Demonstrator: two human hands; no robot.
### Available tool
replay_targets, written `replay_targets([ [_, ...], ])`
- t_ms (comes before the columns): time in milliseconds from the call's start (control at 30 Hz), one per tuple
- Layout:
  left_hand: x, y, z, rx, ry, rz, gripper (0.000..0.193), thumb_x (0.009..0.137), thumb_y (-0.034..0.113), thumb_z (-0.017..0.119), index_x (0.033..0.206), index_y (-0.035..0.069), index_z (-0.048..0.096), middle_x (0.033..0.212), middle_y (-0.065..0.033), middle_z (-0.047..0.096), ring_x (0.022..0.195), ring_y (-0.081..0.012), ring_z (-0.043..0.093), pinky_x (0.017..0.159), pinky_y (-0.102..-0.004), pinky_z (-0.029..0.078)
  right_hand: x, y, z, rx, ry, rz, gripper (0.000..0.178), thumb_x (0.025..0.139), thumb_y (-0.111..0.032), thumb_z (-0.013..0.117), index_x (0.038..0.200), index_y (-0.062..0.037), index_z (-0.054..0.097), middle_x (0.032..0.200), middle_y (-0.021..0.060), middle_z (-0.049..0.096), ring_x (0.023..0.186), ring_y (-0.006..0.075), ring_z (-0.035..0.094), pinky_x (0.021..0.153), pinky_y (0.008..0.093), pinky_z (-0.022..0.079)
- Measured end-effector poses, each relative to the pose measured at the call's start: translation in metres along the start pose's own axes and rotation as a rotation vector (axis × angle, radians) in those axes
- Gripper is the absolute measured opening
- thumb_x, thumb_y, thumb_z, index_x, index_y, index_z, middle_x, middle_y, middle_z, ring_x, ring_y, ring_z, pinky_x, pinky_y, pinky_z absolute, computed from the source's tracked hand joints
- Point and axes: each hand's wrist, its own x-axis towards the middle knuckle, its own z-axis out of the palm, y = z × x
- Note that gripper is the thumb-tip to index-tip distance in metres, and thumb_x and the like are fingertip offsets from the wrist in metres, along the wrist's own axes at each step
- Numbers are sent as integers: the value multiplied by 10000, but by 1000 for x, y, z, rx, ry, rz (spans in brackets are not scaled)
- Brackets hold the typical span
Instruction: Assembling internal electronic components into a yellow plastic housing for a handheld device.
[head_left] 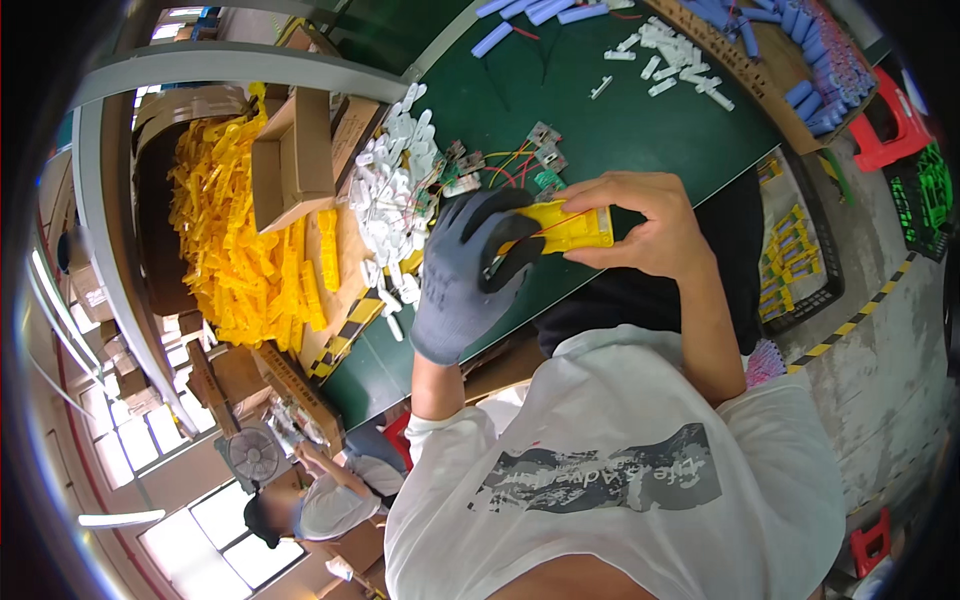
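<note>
A yellow plastic housing with an open hollow side is held between my two hands above the green table's front edge. My left hand, in a grey glove with dark fingertips, curls round its left end. A thin red wire crosses the housing near those fingers. My bare right hand grips the right end, thumb below and fingers above. Just beyond the housing lie small circuit boards with red, yellow and black wires. What lies under the gloved fingers is hidden.
White plastic pieces and a big heap of yellow housings lie to the left. Blue cylindrical cells fill a carton at the far right. A black crate holds yellow pieces. Someone sits at the lower left, near a fan.
</note>
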Motion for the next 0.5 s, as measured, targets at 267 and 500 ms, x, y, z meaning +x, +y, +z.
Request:
replay_targets([
  [267,-29,-7,58,-143,87,-245,216,678,33,686,864,86,592,1044,-116,616,914,-323,574,791,-403,451,-21,33,-28,92,-219,170,352,595,-109,839,901,-48,676,940,104,699,832,213,683,759,280,517],
  [500,-37,-33,105,-87,264,-20,282,651,56,692,898,77,558,1114,-111,593,946,-317,574,808,-416,459,8,35,-60,-10,-507,453,339,643,-94,807,937,-20,657,962,77,685,799,162,634,755,284,506],
])
